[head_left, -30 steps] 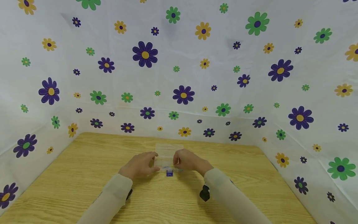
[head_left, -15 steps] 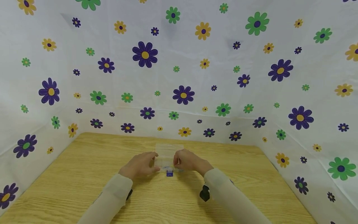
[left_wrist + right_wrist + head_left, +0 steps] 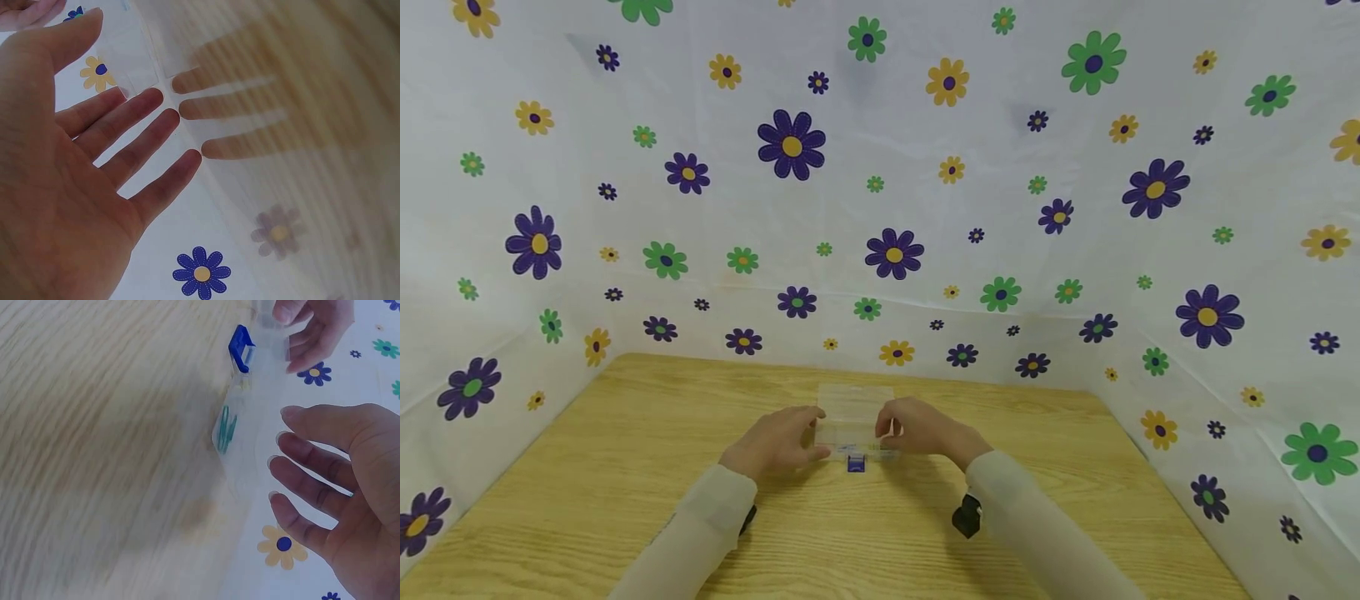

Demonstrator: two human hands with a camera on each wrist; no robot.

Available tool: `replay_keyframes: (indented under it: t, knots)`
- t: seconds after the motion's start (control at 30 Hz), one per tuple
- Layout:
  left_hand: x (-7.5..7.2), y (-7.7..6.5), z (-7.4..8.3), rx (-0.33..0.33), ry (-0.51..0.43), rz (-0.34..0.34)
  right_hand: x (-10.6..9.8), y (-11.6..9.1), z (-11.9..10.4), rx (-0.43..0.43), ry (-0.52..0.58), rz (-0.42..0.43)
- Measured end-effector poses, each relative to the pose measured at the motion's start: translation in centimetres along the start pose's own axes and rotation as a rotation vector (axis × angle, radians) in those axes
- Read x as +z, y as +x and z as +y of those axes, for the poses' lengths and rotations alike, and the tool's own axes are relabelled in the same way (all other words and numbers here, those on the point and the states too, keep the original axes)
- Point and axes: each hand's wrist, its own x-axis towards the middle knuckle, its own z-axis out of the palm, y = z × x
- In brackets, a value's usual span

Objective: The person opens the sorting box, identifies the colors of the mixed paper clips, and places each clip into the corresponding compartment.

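Note:
A clear plastic box [image 3: 852, 433] with its lid [image 3: 853, 400] laid back sits near the middle of the table, a blue latch [image 3: 856, 464] at its front. Green paper clips [image 3: 226, 429] show through its right end in the right wrist view. My left hand [image 3: 778, 439] is at the box's left end, thumb near the front corner, fingers spread and fairly straight, fingertips down at the table surface. My right hand [image 3: 917, 429] hovers just off the right end, fingers loosely curved and thumb apart, nothing between them in the right wrist view [image 3: 331, 469].
The wooden table [image 3: 625, 500] reaches back to a white curtain [image 3: 880, 208] with printed flowers, which encloses the back and both sides. Dark wrist devices [image 3: 967, 517] hang under the forearms.
My right hand has shifted a little to the right, away from the box, and its pinched-together fingers have loosened. My left hand and the box stay put.

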Motion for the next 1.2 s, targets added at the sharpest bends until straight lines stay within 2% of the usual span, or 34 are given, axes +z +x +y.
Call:
replay_keyframes:
  t: [0.2, 0.53, 0.93, 1.2]
  knots:
    - [-0.2, -0.2, 0.1, 0.004, 0.003, -0.005, -1.1, -1.6, 0.9, -0.039, -0.006, 0.015]
    - [-0.4, -0.4, 0.3, 0.003, 0.004, -0.012, -1.8, -4.5, 3.1, -0.044, 0.038, 0.021]
    - [-0.2, -0.2, 0.3, 0.005, 0.013, -0.001, -2.5, -7.7, 5.3, -0.007, 0.116, 0.022]
    - [-0.1, -0.1, 0.1, 0.003, 0.016, -0.001, -2.7, -9.1, 5.8, -0.008, 0.141, 0.014]
